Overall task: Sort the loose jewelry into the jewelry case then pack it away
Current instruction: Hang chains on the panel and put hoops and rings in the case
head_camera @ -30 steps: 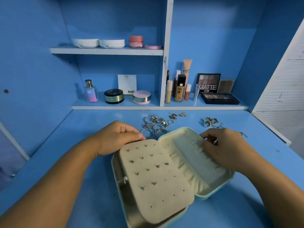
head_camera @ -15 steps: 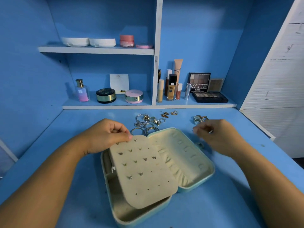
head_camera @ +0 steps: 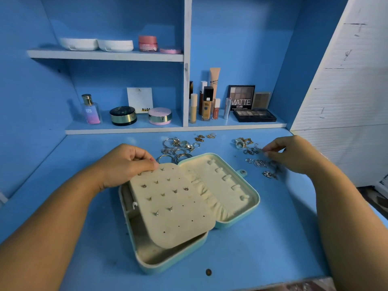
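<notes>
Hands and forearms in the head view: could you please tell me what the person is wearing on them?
The left hand and right hand are ungloved, and no rings show on the visible fingers. The left forearm and right forearm are uncovered to the frame's edge: no sleeve, watch or bracelet in view.

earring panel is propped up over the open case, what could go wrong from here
1. The left hand grips the earring panel by one corner, raised above the jewelry case; a slip could jolt its studs loose.
2. The right hand pinches among the silver pieces, which lie close together; lifting one may drag others across the desk.
</notes>
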Tool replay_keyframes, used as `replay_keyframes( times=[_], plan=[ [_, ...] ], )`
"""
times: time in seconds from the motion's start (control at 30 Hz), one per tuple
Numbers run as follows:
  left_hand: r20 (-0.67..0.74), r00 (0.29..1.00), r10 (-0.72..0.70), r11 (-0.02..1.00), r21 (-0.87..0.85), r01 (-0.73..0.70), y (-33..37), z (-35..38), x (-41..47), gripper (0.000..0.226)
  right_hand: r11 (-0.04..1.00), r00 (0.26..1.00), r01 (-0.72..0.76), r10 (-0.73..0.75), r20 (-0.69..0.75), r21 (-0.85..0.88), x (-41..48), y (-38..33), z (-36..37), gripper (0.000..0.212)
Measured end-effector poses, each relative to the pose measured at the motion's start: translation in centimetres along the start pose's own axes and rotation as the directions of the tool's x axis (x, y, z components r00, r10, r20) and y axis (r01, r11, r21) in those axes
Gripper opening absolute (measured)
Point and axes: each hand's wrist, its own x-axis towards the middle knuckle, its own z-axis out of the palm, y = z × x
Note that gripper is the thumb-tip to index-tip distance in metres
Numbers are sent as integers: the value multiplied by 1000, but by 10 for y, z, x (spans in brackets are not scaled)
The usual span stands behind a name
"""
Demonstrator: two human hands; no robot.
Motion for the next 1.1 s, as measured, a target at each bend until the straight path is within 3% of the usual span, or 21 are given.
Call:
replay_keyframes(
  times=[0.2,0.33,0.43,0.57,0.73,0.9,1.1],
  plan=[
    [-17,1000,4,1000,0,-4,0,1,0,40,999,984,-41,47,173,-36,-2,3,-3,7],
    [-22,1000,-13,1000,-20,13,0,2,2,21,1000,990,-3,7,139,-26,2,0,7,6],
    [-23,999,-22,1000,-22,21,1,3,0,27,999,996,46,-47,77,12,2,-2,13,5],
    [-20,999,-38,998,-41,38,1,3,1,25,994,985,111,-108,134,-9,0,-9,26,7],
    [-7,999,-35,998,-61,35,0,4,2,47,960,961,275,-274,-23,57,2,-43,34,7],
    [17,1000,-23,995,-95,25,-3,5,4,44,862,856,505,-491,164,-54,18,-96,48,13],
    [-6,1000,-16,994,-106,16,-3,7,5,25,799,787,590,-537,303,-117,50,-141,75,16]
  ],
)
